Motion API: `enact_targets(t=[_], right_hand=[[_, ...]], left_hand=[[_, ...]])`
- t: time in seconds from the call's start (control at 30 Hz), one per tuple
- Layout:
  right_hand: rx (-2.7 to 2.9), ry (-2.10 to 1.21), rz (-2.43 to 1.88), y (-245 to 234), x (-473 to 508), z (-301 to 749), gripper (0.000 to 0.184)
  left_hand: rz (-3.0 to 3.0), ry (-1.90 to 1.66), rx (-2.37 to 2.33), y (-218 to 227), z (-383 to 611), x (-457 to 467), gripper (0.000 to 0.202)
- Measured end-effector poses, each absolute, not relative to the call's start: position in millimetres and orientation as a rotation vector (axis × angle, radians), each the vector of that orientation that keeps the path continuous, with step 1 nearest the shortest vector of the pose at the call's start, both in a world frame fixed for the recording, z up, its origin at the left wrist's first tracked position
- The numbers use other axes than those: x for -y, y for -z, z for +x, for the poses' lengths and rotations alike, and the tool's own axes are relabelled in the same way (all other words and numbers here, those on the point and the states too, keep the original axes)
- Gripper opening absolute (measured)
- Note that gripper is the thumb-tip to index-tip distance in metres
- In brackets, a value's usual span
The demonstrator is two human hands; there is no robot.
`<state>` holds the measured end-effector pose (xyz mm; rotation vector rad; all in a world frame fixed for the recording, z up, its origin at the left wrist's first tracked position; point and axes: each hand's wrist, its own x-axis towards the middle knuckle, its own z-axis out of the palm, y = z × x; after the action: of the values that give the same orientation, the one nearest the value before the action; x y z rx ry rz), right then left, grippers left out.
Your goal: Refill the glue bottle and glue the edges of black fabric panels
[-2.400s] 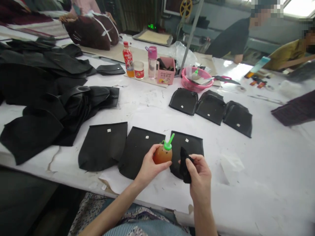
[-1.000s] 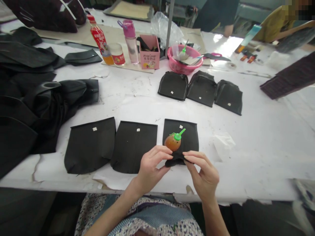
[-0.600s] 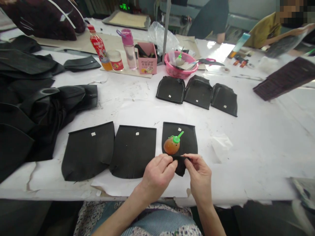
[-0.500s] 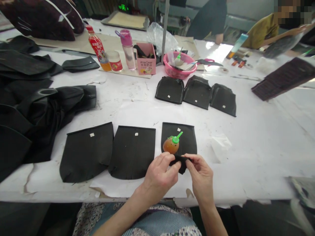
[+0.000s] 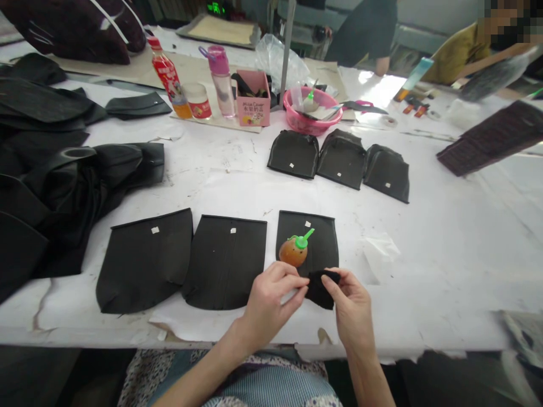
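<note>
Three black panels lie in the near row, each with a small white tag. Both my hands are at the lower end of the rightmost black panel (image 5: 321, 240), where the material is bunched and lifted. My right hand (image 5: 353, 305) pinches this edge between thumb and fingers. My left hand (image 5: 274, 299) is closed, its thumb and fingertips at the edge's left side. A round squeeze bottle (image 5: 293, 252) of amber liquid, with a green spout, rests on that panel just above my left fingers. To the left lie the middle panel (image 5: 227, 263) and the left panel (image 5: 144, 265).
Three smaller black pieces (image 5: 343, 158) lie farther back, near a pink basin (image 5: 311, 123) of tools. A drink bottle (image 5: 167, 76), jar (image 5: 197, 102), water bottle (image 5: 222, 85) and pink box (image 5: 254, 112) stand behind. Black material (image 5: 85, 175) is heaped left. People are across the table.
My right hand has shifted slightly right and down, and more of the panel's bunched lower end shows between my hands. My left fingertips now sit at its left side.
</note>
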<state>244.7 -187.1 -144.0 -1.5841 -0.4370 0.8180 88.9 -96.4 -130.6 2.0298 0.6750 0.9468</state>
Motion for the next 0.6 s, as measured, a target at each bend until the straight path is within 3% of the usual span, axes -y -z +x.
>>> enact_targets(t=[0.07, 0.2, 0.27, 0.6], right_hand=[[0.498, -0.745, -1.630, 140.3, 183.7, 248.6, 0.026], [0.609, -0.710, -1.630, 134.3, 166.7, 251.3, 0.025], [0.652, -0.745, -1.607, 134.8, 154.5, 250.4, 0.025], [0.699, -0.687, -1.740, 147.3, 128.8, 242.2, 0.028]], left_hand=[[1.904, -0.982, -0.856, 134.4, 91.2, 84.4, 0.016], [1.913, -0.754, -1.007, 152.9, 104.5, 58.7, 0.061], [1.941, -0.639, -0.934, 163.0, 111.8, 49.6, 0.073], [1.956, -0.589, -0.859, 172.8, 117.1, 41.8, 0.051]])
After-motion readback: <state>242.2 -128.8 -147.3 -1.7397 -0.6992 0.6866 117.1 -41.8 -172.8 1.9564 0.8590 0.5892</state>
